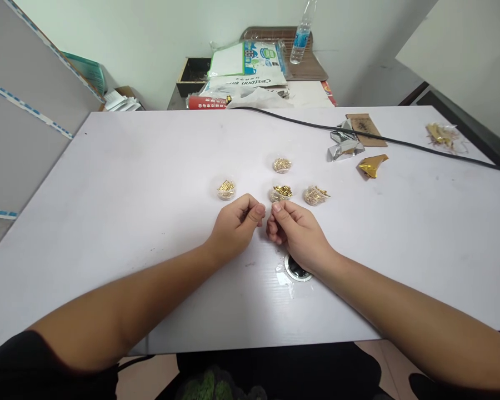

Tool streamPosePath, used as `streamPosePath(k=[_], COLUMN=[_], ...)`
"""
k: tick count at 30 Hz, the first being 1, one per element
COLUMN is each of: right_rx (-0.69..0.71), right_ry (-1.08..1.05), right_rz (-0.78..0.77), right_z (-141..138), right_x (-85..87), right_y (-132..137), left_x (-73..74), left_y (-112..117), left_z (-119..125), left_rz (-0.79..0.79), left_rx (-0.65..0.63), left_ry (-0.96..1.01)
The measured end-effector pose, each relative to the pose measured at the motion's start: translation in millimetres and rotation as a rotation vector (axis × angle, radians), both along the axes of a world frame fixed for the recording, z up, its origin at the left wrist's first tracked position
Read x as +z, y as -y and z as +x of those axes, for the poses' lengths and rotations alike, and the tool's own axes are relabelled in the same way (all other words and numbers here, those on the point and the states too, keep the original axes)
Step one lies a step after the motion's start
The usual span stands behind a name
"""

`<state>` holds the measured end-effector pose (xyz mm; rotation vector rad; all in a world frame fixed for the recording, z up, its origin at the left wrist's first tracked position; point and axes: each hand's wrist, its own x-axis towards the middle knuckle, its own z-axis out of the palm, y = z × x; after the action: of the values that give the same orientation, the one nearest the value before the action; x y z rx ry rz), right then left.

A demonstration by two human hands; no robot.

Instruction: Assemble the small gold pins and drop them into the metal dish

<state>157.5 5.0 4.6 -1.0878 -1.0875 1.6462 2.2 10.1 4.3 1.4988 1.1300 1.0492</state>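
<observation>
Just short of the middle dish of gold pins (280, 192), left hand (234, 225) and right hand (296, 229) meet thumb to thumb, each curled into a pinch whose contents I cannot tell; wrists braced on the white table (129, 183) should steady such fine work.

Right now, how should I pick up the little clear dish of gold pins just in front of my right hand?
I'd pinch the clear dish of gold pins by its low round wall, front and back, coming from above beside your right hand. It is open-topped with loose pins heaped inside, so keep it level; a neighbouring dish sits close on its right.
</observation>
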Motion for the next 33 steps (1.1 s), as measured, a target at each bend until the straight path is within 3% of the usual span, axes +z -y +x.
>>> streamPosePath(k=[3,8,16,25,33], right_rx=[0.004,0.062,-0.001,-0.061,0.004], right_ry=[-0.049,-0.073,-0.048,0.041,0.124], right_rz=[0.023,0.083,0.137,0.226,0.324], right_z=[2,4,8,11,14], right_x=[2.6,7.8,10.4,9.6,6.9], right_y=[-1,-1,-1,-5,-4], left_x=[0.6,1.8,0.8,3.0,1.8], left_y=[-2,-1,-4,-4,-6], left_z=[0,2,-3,-5,-3], left_rz=[-0.014,-0.111,-0.059,-0.124,-0.109], left_rx=[-0.009,-0.127,-0.05,-0.07,-0.067], left_ry=[0.053,0.244,0.147,0.166,0.2])
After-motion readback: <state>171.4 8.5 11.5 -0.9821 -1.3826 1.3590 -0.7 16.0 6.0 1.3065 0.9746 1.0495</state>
